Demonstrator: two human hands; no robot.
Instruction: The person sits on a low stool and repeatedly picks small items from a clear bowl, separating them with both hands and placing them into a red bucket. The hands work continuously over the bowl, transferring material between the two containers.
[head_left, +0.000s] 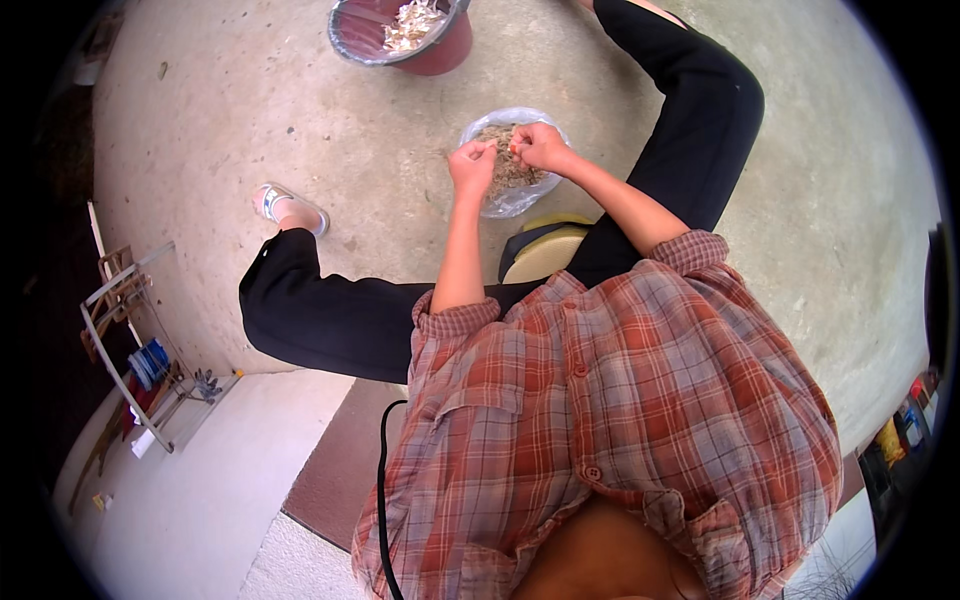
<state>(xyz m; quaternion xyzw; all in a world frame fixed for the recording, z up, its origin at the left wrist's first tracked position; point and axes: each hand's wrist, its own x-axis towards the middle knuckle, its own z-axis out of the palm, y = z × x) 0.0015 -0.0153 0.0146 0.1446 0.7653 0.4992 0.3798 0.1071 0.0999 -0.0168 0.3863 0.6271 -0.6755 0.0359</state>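
My left hand (472, 166) and my right hand (539, 146) are held close together above a clear plastic bag (514, 204) that stands open on the floor. In the bag lies a heap of small, pale brown dried pieces (510, 176), too fine to name. The fingertips of both hands are pinched; a tiny pale piece seems to be at the left fingertips. Something small and orange-red shows at the right fingers. What each pinch holds is too small to tell.
A dark red plastic bucket (442, 56) with pale shredded scraps (411, 26) stands ahead. Below the bag sits a round yellow and dark object (547, 251). My sandalled foot (289, 208) is at left, and a metal frame (124, 352) stands farther left.
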